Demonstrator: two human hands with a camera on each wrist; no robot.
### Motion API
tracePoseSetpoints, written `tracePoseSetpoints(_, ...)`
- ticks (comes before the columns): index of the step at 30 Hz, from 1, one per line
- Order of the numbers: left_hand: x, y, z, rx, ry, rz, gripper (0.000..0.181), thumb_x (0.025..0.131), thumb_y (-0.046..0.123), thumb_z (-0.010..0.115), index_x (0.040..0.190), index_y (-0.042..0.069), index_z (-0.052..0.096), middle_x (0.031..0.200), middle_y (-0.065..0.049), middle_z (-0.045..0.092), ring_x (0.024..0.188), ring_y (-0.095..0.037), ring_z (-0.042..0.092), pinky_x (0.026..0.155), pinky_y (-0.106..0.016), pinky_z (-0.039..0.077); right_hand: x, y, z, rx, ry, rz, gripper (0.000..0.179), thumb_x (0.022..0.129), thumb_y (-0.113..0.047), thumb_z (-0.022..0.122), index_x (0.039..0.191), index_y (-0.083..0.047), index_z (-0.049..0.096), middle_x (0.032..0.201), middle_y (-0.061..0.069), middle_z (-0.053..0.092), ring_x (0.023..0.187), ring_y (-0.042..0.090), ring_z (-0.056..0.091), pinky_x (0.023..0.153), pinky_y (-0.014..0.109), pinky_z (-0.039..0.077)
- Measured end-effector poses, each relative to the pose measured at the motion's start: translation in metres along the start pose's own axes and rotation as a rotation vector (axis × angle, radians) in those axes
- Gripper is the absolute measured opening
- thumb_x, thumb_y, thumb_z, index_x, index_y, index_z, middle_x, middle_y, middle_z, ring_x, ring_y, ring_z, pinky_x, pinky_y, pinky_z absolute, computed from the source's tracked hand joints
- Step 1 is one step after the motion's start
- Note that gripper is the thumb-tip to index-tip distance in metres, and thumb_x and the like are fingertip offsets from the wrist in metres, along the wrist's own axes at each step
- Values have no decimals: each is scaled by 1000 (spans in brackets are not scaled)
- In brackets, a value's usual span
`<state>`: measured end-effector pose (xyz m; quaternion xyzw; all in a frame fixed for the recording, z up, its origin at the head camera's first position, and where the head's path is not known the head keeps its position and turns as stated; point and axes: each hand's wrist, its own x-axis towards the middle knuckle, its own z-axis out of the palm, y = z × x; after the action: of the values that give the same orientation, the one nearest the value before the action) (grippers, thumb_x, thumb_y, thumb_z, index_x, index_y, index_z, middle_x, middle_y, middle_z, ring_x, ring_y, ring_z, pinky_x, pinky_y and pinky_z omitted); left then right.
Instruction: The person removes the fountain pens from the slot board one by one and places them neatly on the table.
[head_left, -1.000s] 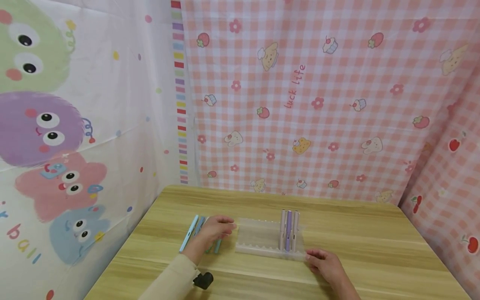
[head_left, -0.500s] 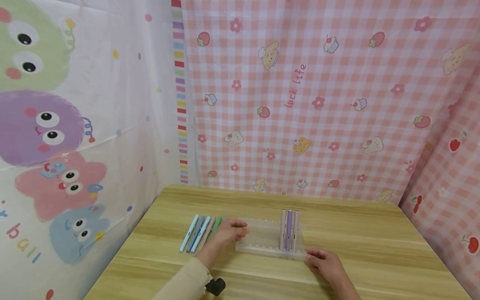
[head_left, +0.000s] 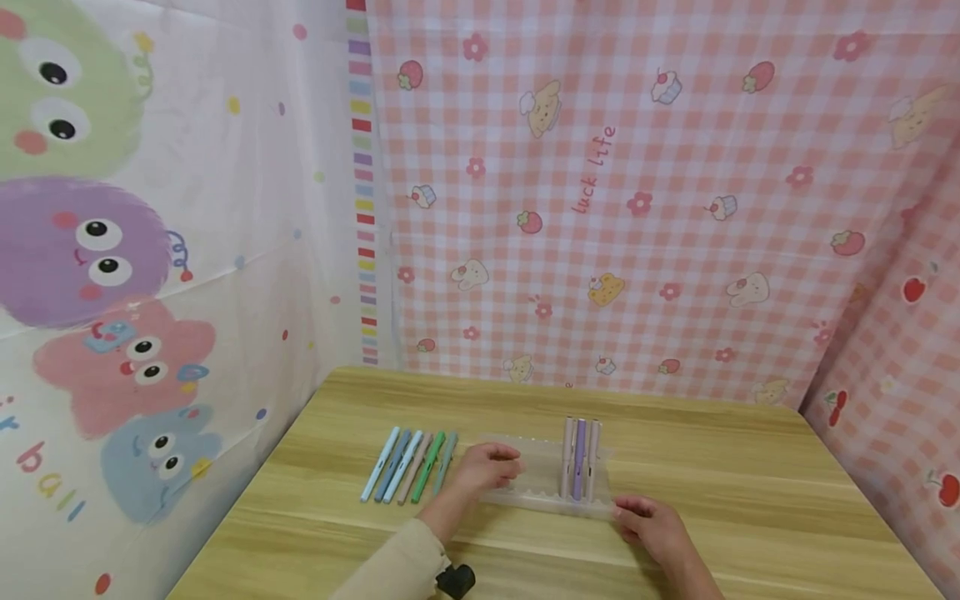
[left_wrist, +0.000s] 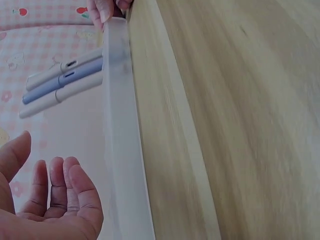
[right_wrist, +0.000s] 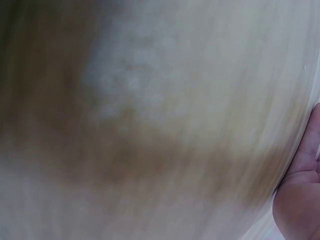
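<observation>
A translucent pen rack (head_left: 536,500) with a notched front edge lies on the table. Three pens, two pale mauve ones and a purple pen (head_left: 579,458) between them, sit in its right part. My left hand (head_left: 483,468) hovers over the rack's left part, its fingers loosely bent with nothing between them; the left wrist view shows the palm and fingers (left_wrist: 75,190) beside the rack's wall (left_wrist: 122,130). At the rack's right end, my right hand (head_left: 651,527) pinches the corner between thumb and fingers. Only part of that hand (right_wrist: 300,195) shows in the right wrist view.
Left of the rack, several pens lie side by side, slanted: light blue pens (head_left: 380,463), a dark blue one, a grey-brown one, a green pen (head_left: 429,467) and a grey-green one. Patterned curtains (head_left: 630,250) stand behind the wooden table (head_left: 720,467) and at its sides.
My left hand has moved right, from over the loose pens to over the rack's left part, uncovering the pens. My right hand stays at the rack's right corner.
</observation>
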<state>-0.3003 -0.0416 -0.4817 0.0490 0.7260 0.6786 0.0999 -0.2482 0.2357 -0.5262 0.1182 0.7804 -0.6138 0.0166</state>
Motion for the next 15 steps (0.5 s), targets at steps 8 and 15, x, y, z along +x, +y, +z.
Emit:
tracePoseSetpoints(8,1,0,16,10,15,20,29,87,1,70,112,-14,64,89,-6,69,76,-14,64,71,-32,56,-1,0,0,-5,3,-6,24,91,0,67,111,13,66,97,10,69,80,14,61,69,30,55)
tracePoseSetpoints(15,3,-2,29,-24,27,41,29,85,-1,70,110,-15,64,85,-8,68,70,-11,59,67,-28,55,1,1,-1,4,-2,2,24,91,-1,68,112,13,66,96,9,69,80,14,61,70,30,55)
